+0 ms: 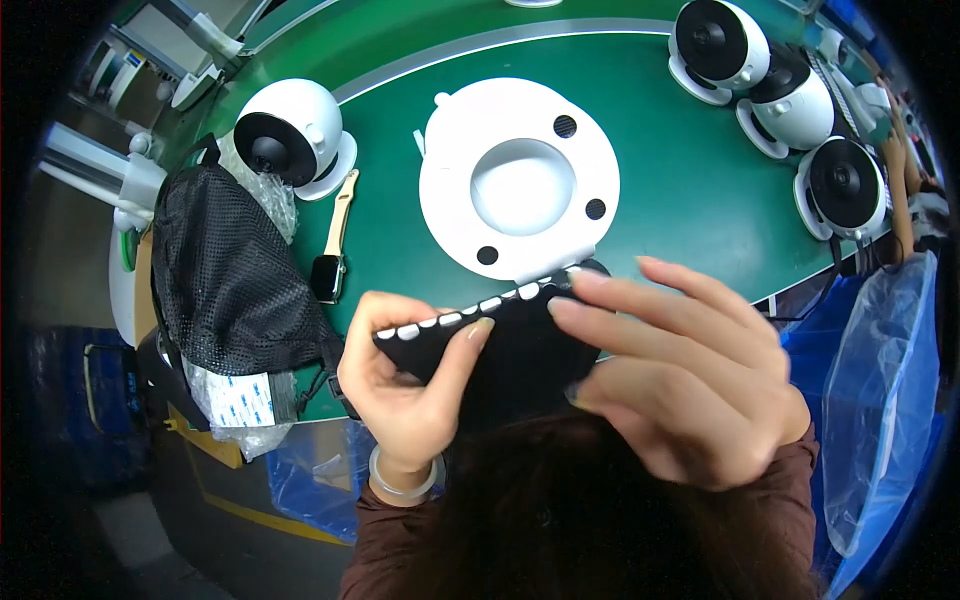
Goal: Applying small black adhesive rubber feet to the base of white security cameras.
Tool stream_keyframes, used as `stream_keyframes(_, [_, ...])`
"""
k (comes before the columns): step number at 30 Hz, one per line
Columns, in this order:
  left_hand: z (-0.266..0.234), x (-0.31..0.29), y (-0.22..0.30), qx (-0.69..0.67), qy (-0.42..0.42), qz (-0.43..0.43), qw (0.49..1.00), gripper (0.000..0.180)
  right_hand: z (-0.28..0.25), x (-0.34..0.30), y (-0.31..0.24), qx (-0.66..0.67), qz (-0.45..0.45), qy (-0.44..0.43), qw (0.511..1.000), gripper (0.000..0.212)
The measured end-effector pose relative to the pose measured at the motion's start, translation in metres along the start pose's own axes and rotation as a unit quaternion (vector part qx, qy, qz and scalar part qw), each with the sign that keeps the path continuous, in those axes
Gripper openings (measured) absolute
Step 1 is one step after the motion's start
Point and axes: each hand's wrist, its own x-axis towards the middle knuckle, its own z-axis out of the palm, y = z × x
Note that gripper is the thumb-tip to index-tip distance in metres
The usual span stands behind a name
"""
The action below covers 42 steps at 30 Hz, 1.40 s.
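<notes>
My left hand (410, 385) is closed on a black sheet (520, 360), its thumb lying on the sheet's face. A row of white rounded spots runs along the sheet's upper edge; the lower part is lost in dark hair. Over the sheet's right end is my right hand (690, 375), fingers extended and apart, fingertips at or close to the edge. Whether they touch it I cannot tell. Just beyond lies a white round base part (450, 190) with a wide hollow in its middle. Several black round pads (565, 126) sit on its face.
On the green table (390, 240), a white camera-like device (300, 130) stands left, beside a smartwatch (328, 275) and black mesh bag (220, 270). Several similar devices (845, 190) stand right. Blue plastic bags (880, 400) hang at the right. Another person's arm (900, 195) shows far right.
</notes>
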Motion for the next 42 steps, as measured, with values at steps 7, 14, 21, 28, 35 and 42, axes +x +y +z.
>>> stream_keyframes(7, [0.003,0.015,-0.002,0.027,-0.091,0.096,0.991,0.016,0.016,0.061,0.043,0.030,-0.013,0.084,0.996,0.010])
stream_keyframes(14, [0.011,0.023,-0.004,-0.011,-0.112,0.107,0.988,0.015,0.026,0.072,0.032,0.045,0.082,0.010,0.996,0.007])
stream_keyframes(21, [0.009,0.023,-0.003,-0.012,-0.118,0.106,0.987,0.016,0.031,0.072,0.030,0.069,0.089,0.016,0.994,0.006])
stream_keyframes(28, [0.010,0.025,-0.004,0.006,-0.116,0.128,0.985,0.016,0.032,0.073,0.029,0.039,0.098,0.014,0.994,0.006])
stream_keyframes(35, [0.010,0.023,-0.005,-0.003,-0.118,0.107,0.987,0.015,0.026,0.084,0.027,0.035,0.053,-0.017,0.998,0.009])
stream_keyframes(42, [0.012,0.023,-0.005,-0.007,-0.125,0.133,0.983,0.013,0.014,0.090,0.057,0.172,0.093,-0.067,0.978,0.027])
